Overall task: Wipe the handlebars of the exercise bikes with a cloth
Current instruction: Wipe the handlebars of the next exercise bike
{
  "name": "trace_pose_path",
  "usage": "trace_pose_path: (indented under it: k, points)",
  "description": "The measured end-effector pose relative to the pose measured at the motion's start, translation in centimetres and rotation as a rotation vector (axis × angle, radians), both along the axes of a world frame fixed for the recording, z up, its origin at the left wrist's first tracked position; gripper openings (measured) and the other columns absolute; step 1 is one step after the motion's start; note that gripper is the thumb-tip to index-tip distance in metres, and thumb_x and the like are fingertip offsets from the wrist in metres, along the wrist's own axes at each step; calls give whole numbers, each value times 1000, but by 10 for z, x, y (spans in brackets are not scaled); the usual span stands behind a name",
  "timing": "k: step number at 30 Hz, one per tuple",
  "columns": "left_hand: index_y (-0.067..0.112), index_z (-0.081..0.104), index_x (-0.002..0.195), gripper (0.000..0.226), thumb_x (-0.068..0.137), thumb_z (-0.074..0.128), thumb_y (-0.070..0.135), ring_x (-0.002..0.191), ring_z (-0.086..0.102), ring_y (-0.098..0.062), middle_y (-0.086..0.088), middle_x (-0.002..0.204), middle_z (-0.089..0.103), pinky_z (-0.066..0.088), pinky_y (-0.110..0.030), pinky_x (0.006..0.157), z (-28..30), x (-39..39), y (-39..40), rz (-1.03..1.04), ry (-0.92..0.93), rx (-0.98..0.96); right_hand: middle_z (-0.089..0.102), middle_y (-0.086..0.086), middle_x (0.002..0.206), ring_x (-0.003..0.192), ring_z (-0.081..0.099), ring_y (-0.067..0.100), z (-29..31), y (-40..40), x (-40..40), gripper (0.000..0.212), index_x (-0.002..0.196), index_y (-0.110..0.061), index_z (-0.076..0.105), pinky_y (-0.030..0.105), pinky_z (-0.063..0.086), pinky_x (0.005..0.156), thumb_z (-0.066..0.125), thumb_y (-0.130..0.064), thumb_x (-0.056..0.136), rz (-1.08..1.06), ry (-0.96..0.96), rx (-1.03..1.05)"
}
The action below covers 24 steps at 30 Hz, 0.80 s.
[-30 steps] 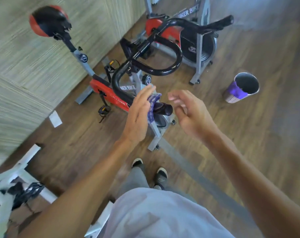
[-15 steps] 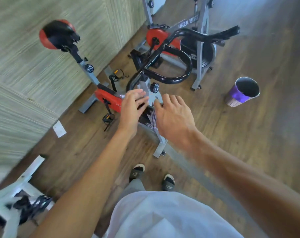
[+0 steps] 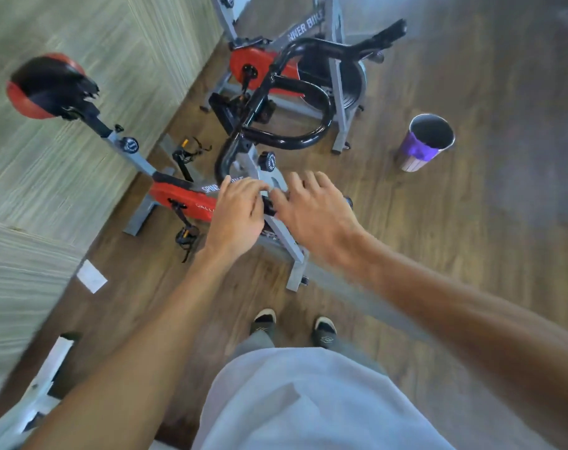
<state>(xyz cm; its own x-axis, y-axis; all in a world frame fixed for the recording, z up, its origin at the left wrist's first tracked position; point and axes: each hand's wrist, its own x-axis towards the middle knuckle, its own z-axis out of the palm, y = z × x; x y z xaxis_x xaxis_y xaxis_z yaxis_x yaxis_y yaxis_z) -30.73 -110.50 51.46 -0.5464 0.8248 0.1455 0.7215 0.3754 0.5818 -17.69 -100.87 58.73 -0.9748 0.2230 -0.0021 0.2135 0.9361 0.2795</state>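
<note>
Left hand (image 3: 235, 216) palm-down, fingers curled over the handlebar (image 3: 289, 142) end. Right hand (image 3: 315, 212) just beside it, fingers spread and released; cloth hidden.

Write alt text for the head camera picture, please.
Both hands, left hand and right hand, meet at the near end of a black handlebar on a red exercise bike. A metal cup stands on the wooden floor.

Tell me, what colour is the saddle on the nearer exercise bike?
Black on top with a red edge; the saddle shows, slightly blurred, in the head view.
</note>
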Motion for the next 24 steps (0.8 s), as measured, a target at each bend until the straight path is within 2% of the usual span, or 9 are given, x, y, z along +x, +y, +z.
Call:
trace_pose_path:
  k: [2,5,8,12,13,14,16,17,24]
  points:
    - [9,68,112,28,102,42,13,115,59,-19,-2,115,70,16,-37,123,5,11,8,34,-56,41,59,12,101,86,58,32,-3,18,28,26,113,-9,59,43,51,82,54,-33,104,5,302,-122]
    - [12,69,111,33,106,38,21,107,58,-14,2,110,70,28,-34,115,14,39,26,-39,-224,62,59,19,117,103,55,34,-13,21,63,42,122,-1,59,45,50,95,49,-39,107,-157,570,-322]
    - [17,65,104,41,98,25,23,98,52,-10,13,95,58,30,-39,110,16,67,36,-49,-202,-26,52,28,134,123,52,40,-29,7,59,49,135,8,50,48,47,107,48,-30,106,-239,629,-378]
    - [32,50,77,40,98,29,4,83,47,-5,14,81,57,34,-36,98,18,61,33,-35,-292,-28,63,24,123,113,61,40,-30,24,39,46,128,8,59,47,55,97,47,-30,103,-186,716,-454]
    - [35,53,80,42,99,30,5,85,51,-4,10,85,61,38,-39,98,20,57,29,-65,-255,-43,64,24,122,114,62,40,-33,27,40,47,127,8,60,47,54,99,48,-30,104,-149,736,-433]
    - [33,61,92,40,103,30,10,100,57,-10,3,98,68,38,-43,106,16,49,23,-89,-162,-77,64,24,122,118,61,41,-38,27,44,46,126,10,61,47,52,103,49,-29,105,-105,743,-362]
    - [18,62,130,42,110,26,23,139,44,-20,-4,137,62,20,-41,122,7,32,11,-93,47,-198,63,24,128,128,57,41,-47,30,55,47,130,11,59,47,45,112,51,-30,108,39,674,-137]
    - [15,56,140,45,111,24,27,147,34,-20,-3,147,55,12,-38,124,3,28,7,-89,101,-248,63,24,130,130,56,41,-48,34,59,47,131,9,59,48,43,114,51,-31,109,119,621,-63]
    - [10,44,151,52,110,23,34,154,22,-24,-7,159,40,5,-39,126,-2,17,-3,-76,182,-231,67,13,96,92,67,32,-16,38,44,36,104,-1,69,40,55,93,48,-30,109,259,604,-76]
